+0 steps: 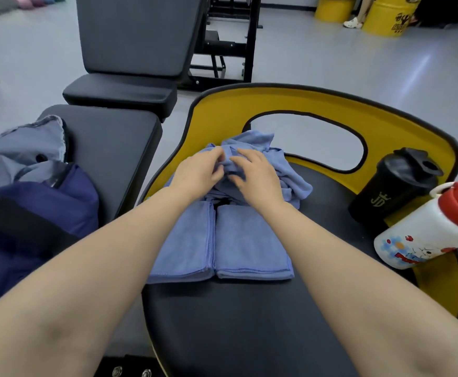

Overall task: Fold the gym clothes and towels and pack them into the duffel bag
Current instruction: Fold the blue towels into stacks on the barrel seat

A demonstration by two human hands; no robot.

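**Both hands work a crumpled blue towel on the padded seat**

The left hand (pixel 199 174) and right hand (pixel 257 176) meet over a crumpled blue towel (pixel 290 180), fingers curled and pinching its bunched cloth. The towel lies on the black padded seat (pixel 249 322), against its yellow backrest (pixel 249 104). Just in front of it, two folded blue towels (pixel 222 240) lie side by side, touching. The navy duffel bag (pixel 32 213) sits open on the grey bench (pixel 113 148) to the left. A black shaker bottle (pixel 393 186) and a white bottle with a red cap (pixel 426 229) stand at the seat's right edge.
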